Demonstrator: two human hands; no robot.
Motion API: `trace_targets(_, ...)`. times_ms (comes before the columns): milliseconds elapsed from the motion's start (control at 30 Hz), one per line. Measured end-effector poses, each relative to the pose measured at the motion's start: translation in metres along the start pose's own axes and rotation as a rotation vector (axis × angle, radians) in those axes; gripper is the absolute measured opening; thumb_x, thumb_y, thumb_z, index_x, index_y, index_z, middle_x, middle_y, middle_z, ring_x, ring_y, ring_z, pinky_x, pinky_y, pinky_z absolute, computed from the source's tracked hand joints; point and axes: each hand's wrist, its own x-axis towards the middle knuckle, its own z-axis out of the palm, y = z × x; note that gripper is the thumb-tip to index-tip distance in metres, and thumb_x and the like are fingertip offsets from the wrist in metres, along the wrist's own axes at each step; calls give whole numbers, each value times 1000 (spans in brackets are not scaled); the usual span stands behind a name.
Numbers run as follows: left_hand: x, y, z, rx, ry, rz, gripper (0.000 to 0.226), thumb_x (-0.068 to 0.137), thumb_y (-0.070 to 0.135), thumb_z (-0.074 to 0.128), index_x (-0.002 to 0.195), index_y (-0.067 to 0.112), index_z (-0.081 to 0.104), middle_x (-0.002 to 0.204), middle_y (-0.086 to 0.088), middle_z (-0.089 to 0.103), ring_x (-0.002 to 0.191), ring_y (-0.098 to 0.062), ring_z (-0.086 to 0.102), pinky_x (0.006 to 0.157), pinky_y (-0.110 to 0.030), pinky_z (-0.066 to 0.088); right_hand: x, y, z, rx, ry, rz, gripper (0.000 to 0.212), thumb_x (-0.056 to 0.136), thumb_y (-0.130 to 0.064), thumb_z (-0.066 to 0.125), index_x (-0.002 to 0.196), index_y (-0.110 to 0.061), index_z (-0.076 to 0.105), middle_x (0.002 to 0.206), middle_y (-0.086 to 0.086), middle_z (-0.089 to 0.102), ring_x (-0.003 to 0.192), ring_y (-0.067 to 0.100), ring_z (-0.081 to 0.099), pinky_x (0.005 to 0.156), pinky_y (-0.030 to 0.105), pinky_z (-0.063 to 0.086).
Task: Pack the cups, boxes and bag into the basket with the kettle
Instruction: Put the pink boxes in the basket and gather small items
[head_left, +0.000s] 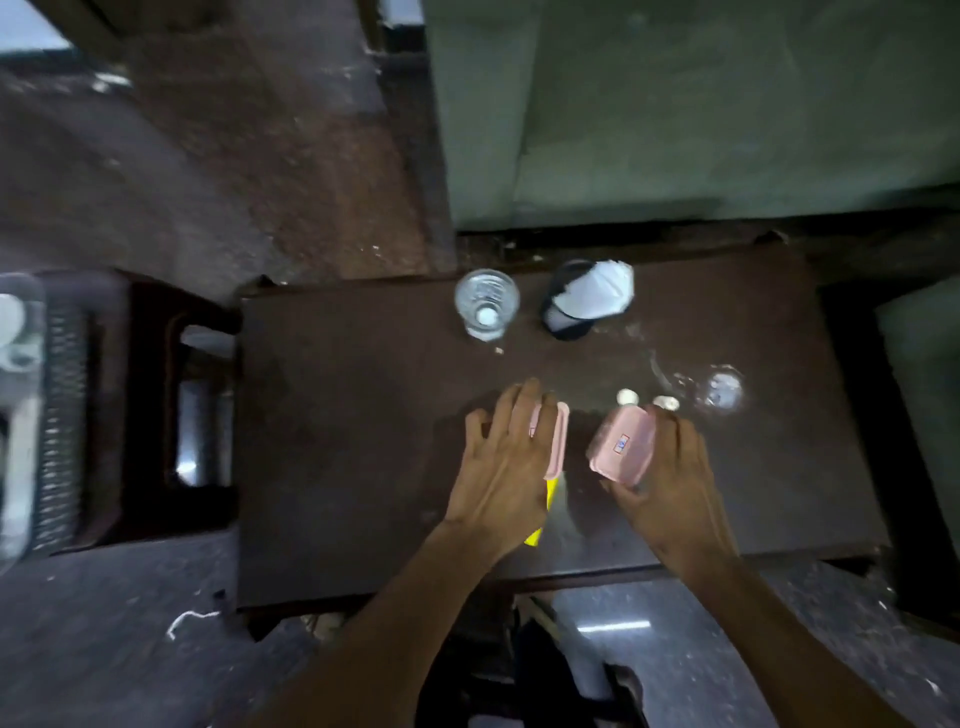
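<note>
Boxes are what both of your hands are on: two pink boxes near the front of the dark table. Your right hand has its fingers and thumb curled round one pink box, holding it tilted with its lid and small label facing up and to the left. Your left hand lies over the other pink box, fingers spread across it so only its right edge shows; whether they are actually gripping it you cannot tell from here. A yellow thing peeks out under that hand, just below the box (too hidden to name).

Farther back on the table stands a clear cup, upright, and just to its right a dark cup with something white sticking out of it. A second clear cup sits near the right side, beyond your right hand, blurred. Two small white bits lie just beyond the held box.

Well apart, at the far left edge, the basket rests on a dark stool, with pale blurred things inside it.
</note>
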Motion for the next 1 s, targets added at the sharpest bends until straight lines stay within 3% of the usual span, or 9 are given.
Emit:
trace_targets(100, -26, -73, -33, 30, 62, -36, 96, 66, 28, 69, 157, 19, 39, 156, -6, 43, 137, -32, 51, 93, -48, 45, 11, -68, 18, 83, -21, -96, 102, 69, -30, 94, 152, -11, 39, 134, 5, 43, 123, 32, 50, 104, 41, 47)
trace_targets(233, -90, -184, -79, 30, 170, -244, 103, 71, 33, 72, 164, 24, 29, 162, -2, 37, 116, -31, 61, 90, -48, 48, 29, -187, 54, 187, -72, -248, 109, 73, -47, 86, 162, -28, 27, 142, 4, 44, 130, 26, 47, 103, 37, 43)
trace_targets(367, -175, -284, -115, 18, 317, -466, 105, 74, 41, 73, 166, 19, 27, 162, -5, 42, 117, -33, 59, 93, -47, 45, 35, -317, 91, 264, -147, -423, 108, 74, -52, 84, 163, -37, 23, 136, -1, 42, 126, 21, 46, 103, 32, 42)
trace_targets(500, -253, -352, -126, 43, 360, -597, 98, 71, 31, 76, 160, 16, 36, 164, -5, 40, 115, -32, 59, 87, -44, 40, 30, -427, 117, 264, -168, -587, 107, 77, -53, 81, 164, -33, 22, 141, 0, 38, 128, 20, 45, 102, 32, 45)
trace_targets(600, -294, -388, -126, 19, 298, -616, 94, 72, 20, 65, 160, 26, 32, 169, -3, 30, 122, -32, 57, 87, -44, 45, 25, -495, 135, 217, -201, -726, 103, 80, -49, 79, 164, -22, 26, 141, 7, 42, 126, 26, 49, 108, 40, 47)
trace_targets(667, -308, -403, -122, 9, 187, -552, 87, 76, 25, 52, 161, 29, 32, 170, -8, 27, 124, -36, 58, 91, -47, 50, 24, -528, 147, 158, -231, -756, 101, 80, -46, 81, 162, -21, 29, 138, 9, 44, 123, 30, 52, 106, 43, 48)
trace_targets(833, -305, -417, -110, 83, -23, -432, 105, 71, 0, 70, 163, 31, 27, 167, -6, 30, 107, -36, 65, 86, -46, 55, 22, -567, 176, -58, -349, -755, 100, 80, -45, 85, 160, -21, 30, 139, 10, 44, 127, 36, 51, 106, 53, 47)
trace_targets(1000, -287, -422, -110, 53, -48, -465, 95, 86, 4, 64, 164, 32, 18, 165, -1, 30, 116, -33, 66, 80, -44, 54, 21, -578, 196, -121, -363, -726, 92, 81, -46, 83, 156, -21, 35, 137, 12, 50, 127, 38, 52, 104, 54, 47)
